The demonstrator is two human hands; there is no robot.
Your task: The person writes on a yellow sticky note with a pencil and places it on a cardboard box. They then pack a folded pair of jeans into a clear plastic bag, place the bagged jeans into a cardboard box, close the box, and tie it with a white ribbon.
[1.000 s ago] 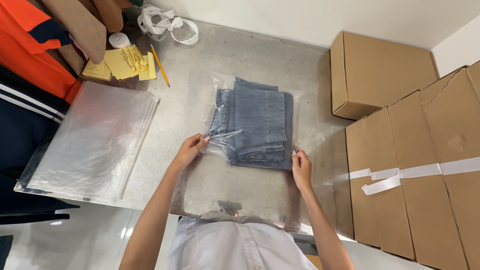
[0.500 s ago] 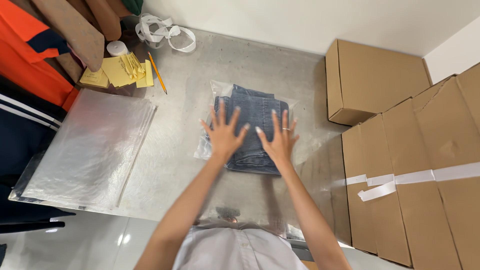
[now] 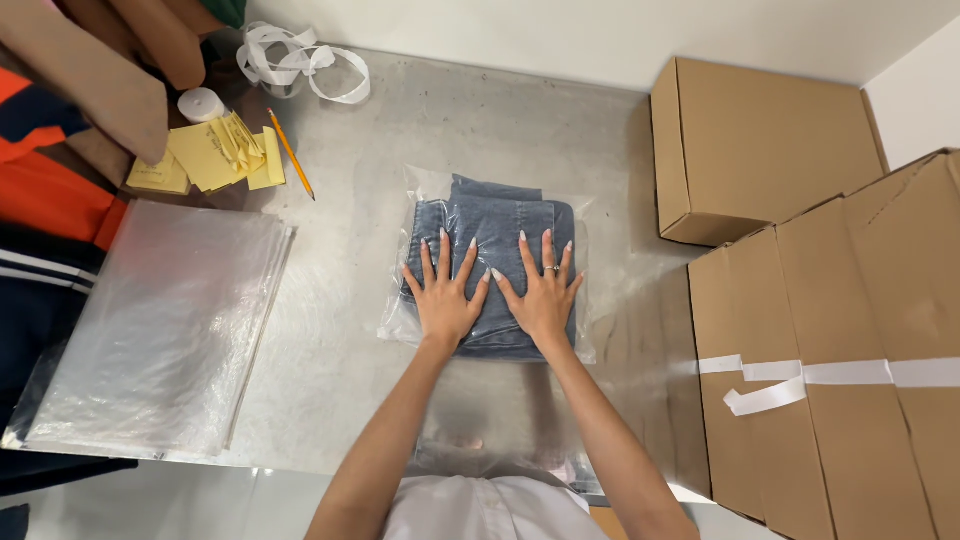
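Note:
A folded pair of blue jeans (image 3: 490, 225) lies inside a clear plastic bag (image 3: 420, 185) in the middle of a grey metal table (image 3: 480, 120). My left hand (image 3: 443, 300) and my right hand (image 3: 541, 295) rest flat on top of the bagged jeans, side by side, fingers spread and pointing away from me. Neither hand grips anything. A ring shows on my right hand.
A stack of clear plastic bags (image 3: 160, 320) lies at the left. Yellow paper slips (image 3: 215, 150), a pencil (image 3: 291, 155), a white tape roll (image 3: 202, 103) and loose white strapping (image 3: 300, 60) sit at the back left. Cardboard boxes (image 3: 770, 140) stand at the right. Another person's arms (image 3: 90, 90) reach in from the left.
My hands left the bag's near corners and moved onto the jeans, now pressing flat and slightly nearer to me. The bag's open end has folded under or flattened.

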